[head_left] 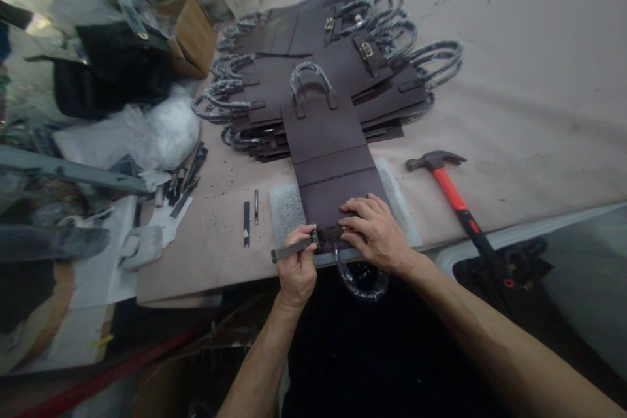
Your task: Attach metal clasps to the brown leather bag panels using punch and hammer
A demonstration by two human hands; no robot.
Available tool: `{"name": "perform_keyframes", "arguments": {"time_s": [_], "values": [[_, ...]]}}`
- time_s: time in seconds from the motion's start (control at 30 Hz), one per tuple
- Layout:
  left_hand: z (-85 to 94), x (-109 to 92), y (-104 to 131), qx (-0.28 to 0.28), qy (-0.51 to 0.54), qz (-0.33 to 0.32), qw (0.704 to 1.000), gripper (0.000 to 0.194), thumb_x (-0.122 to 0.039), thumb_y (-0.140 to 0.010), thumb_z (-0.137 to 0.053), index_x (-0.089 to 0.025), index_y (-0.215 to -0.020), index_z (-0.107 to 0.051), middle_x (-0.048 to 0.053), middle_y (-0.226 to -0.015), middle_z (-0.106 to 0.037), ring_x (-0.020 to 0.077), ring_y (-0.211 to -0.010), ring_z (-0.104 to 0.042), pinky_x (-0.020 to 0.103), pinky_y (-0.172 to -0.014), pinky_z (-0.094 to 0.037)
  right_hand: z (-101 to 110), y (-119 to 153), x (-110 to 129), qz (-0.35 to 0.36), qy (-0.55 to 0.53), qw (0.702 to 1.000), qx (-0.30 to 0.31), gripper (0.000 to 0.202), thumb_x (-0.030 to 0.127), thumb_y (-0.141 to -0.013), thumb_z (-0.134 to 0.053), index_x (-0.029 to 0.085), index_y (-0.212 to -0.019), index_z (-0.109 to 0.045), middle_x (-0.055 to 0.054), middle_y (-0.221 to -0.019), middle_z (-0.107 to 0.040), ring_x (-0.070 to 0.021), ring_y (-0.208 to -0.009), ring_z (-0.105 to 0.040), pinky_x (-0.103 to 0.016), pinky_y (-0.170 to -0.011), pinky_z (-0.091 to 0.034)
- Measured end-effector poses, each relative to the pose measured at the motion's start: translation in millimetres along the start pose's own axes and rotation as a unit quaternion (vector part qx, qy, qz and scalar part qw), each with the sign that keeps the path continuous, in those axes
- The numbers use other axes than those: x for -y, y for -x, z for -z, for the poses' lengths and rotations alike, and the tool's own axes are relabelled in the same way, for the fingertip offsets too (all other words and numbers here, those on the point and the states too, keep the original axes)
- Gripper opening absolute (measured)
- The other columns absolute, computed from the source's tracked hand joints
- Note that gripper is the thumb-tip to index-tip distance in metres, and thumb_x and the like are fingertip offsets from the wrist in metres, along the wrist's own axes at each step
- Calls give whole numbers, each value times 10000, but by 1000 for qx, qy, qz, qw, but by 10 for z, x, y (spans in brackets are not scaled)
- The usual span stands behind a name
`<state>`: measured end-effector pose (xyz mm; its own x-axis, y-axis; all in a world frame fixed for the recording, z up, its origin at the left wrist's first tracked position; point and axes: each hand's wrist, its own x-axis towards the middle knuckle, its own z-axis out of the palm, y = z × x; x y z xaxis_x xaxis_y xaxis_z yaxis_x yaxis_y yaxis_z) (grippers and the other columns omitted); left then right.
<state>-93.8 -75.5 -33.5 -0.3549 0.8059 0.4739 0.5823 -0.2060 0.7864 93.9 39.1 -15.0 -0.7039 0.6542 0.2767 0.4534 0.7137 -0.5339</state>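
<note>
A dark brown leather bag panel point(329, 137) lies lengthwise in front of me, with one plastic-wrapped handle at its far end and another point(363, 290) hanging over the table edge. My left hand point(298, 268) is closed around a metal punch point(294, 249), whose wider end meets a short strap point(330, 233) near the panel's close end. My right hand point(375, 232) rests on the panel, thumb and forefinger closed at the strap's right end. Its other fingers lie bent on the leather. A small gold-coloured bit shows at those fingertips, partly hidden.
More brown panels point(274, 88) with wrapped handles are piled behind. A hammer point(448, 186) with a red and black grip lies at right, overhanging the edge. A pale slab point(284, 206) sits under the panel. Two slim tools point(247, 223) and scattered bits lie left; a cardboard box point(193, 36) stands beyond.
</note>
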Motion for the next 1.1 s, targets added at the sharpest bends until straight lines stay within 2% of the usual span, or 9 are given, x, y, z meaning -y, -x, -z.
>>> {"name": "perform_keyframes", "arguments": {"time_s": [0.47,0.53,0.63,0.7,0.8,0.87,0.97,1.03,1.1], "values": [[-59,-63,-212,58,-42,-61,996,72,-188,-983,-514,-196,-987,-586,91,-1019,-670,209,-1000,-662,394,-913,-562,-17,11,0,6,-5,1000,-6,191,308,-940,-648,244,-1109,-711,-90,-1275,-663,-316,-1266,-560,-613,-1162,-327],[-62,-59,-219,54,-38,-65,996,78,-179,-974,-519,-195,-987,-595,90,-1018,-673,209,-1000,-666,392,-912,-565,-7,0,13,10,-24,1000,-16,204,311,-935,-650,233,-1116,-702,-96,-1265,-667,-317,-1254,-569,-626,-1161,-327],[-63,-40,-227,48,-33,-66,996,76,-183,-955,-550,-192,-987,-617,92,-1032,-693,215,-997,-689,393,-905,-579,96,5,-19,4,-84,994,-65,229,314,-947,-612,224,-1144,-686,-114,-1271,-658,-296,-1229,-588,-571,-1110,-424],[-69,-29,-233,46,-27,-68,996,81,-181,-938,-570,-188,-988,-635,96,-1048,-709,218,-1000,-707,387,-900,-590,234,72,-121,-35,-84,989,-119,232,321,-953,-587,223,-1137,-687,-126,-1263,-652,-291,-1207,-596,-522,-1055,-484],[-86,-23,-236,39,-19,-69,997,88,-167,-914,-586,-185,-973,-650,92,-1034,-725,215,-986,-725,361,-879,-601,495,321,-410,-140,18,974,-177,251,358,-927,-581,220,-1106,-691,-149,-1209,-654,-326,-1166,-601,-537,-1052,-475],[-98,-23,-232,32,-19,-68,997,92,-157,-907,-588,-188,-965,-651,89,-1020,-730,214,-979,-729,352,-872,-606,656,548,-637,-219,106,957,-158,321,380,-891,-574,188,-1127,-675,-185,-1171,-645,-367,-1142,-591,-560,-1037,-464],[-119,-19,-218,27,-26,-75,997,115,-149,-905,-583,-194,-988,-649,88,-1015,-730,219,-985,-728,354,-884,-606,829,817,-882,-321,172,929,-71,437,444,-845,-561,123,-1131,-643,-220,-1040,-625,-405,-1029,-590,-572,-906,-492],[-133,-14,-209,27,-29,-79,996,132,-148,-904,-579,-197,-1006,-647,84,-1002,-728,219,-980,-726,351,-883,-605,900,869,-935,-386,125,913,-40,374,435,-801,-582,150,-1038,-633,-163,-898,-607,-359,-897,-594,-512,-794,-506],[-146,-9,-204,26,-27,-79,996,136,-148,-900,-576,-201,-1005,-646,78,-979,-724,219,-962,-726,343,-866,-605,949,815,-899,-460,-32,887,-37,248,382,-727,-631,205,-899,-601,-73,-738,-549,-274,-725,-556,-417,-656,-489]]}}
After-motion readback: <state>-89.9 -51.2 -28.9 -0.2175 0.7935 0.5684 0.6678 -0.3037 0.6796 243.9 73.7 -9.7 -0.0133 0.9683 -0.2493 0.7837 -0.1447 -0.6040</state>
